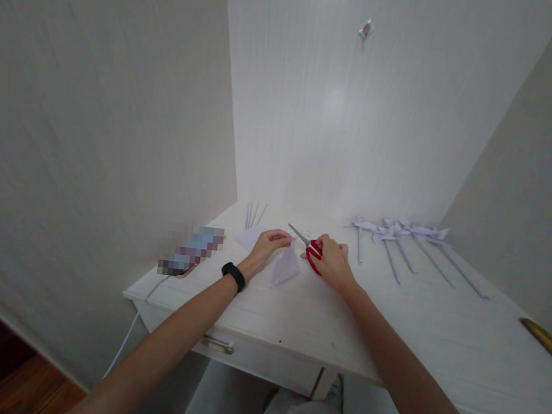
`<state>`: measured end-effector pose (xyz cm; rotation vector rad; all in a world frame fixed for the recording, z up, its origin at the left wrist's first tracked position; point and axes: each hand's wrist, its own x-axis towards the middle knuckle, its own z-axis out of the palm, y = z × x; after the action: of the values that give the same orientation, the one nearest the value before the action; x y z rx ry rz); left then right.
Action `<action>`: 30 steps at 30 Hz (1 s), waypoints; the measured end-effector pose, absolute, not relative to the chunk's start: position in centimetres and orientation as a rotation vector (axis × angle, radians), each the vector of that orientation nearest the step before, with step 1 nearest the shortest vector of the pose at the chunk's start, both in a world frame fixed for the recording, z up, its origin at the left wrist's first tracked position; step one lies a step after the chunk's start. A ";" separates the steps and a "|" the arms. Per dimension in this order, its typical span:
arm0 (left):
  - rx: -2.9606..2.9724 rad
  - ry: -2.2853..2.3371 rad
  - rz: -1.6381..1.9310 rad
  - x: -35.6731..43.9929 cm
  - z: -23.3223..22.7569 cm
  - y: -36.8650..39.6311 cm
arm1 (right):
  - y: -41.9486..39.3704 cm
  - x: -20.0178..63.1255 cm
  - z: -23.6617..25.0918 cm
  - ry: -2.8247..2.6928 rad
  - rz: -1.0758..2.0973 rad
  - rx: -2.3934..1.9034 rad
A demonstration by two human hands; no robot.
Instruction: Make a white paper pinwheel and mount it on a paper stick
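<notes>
Between the fingers of my left hand (272,241) is the top of a folded piece of pale paper (286,268), which hangs down toward the desk. My right hand (332,260) grips a pair of scissors (313,256) by the red handles. Their metal blades point up and to the left, just beyond my left fingertips and near the top of the paper. Flat paper sheets (249,236) lie behind my left hand, partly hidden by it. Several thin paper sticks (254,215) rest farther back.
Several paper pinwheels (395,232) on rolled sticks lie at the back right of the white desk (418,356). A phone-like device (194,251), blurred out, stands at the left with a white cable (136,317). A gold-coloured object (549,344) is at the right edge. Walls enclose three sides.
</notes>
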<state>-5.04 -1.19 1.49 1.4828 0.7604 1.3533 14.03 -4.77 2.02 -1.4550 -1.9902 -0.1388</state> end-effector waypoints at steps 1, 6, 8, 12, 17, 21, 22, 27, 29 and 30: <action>1.480 0.765 1.354 -5.0 1.6 -1.3 | -4.8 14.0 2.0 -1.963 -0.143 -1.485; 1.496 0.748 1.349 -4.9 1.8 -1.5 | -4.1 14.7 1.7 -1.841 0.020 -1.544; 1.512 0.736 1.345 -4.9 1.8 -1.5 | -3.8 15.1 1.5 -1.779 0.102 -1.530; 1.499 0.690 1.330 -4.8 1.6 -1.3 | -3.2 15.4 1.5 -1.614 0.247 -1.598; 1.418 0.671 1.314 -4.9 1.4 -1.2 | -3.3 15.0 1.7 -1.596 0.424 -1.549; 1.405 0.689 1.322 -5.0 1.7 -1.5 | -4.1 14.5 1.8 -1.724 0.617 -1.387; 1.410 0.692 1.323 -5.0 1.8 -1.6 | -4.3 14.4 1.7 -1.763 0.649 -1.369; 1.410 0.688 1.303 -5.0 1.8 -1.5 | -5.0 14.0 1.9 -1.818 0.598 -1.276; 1.415 0.687 1.302 -5.0 1.6 -1.4 | -5.0 13.8 2.1 -1.800 0.541 -1.285; 1.422 0.686 1.302 -5.0 1.5 -1.3 | -5.0 13.7 2.2 -1.794 0.519 -1.293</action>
<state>-5.03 -1.30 1.54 1.4219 0.6859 1.3024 13.69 -4.98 2.19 -1.2927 -1.7942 0.5190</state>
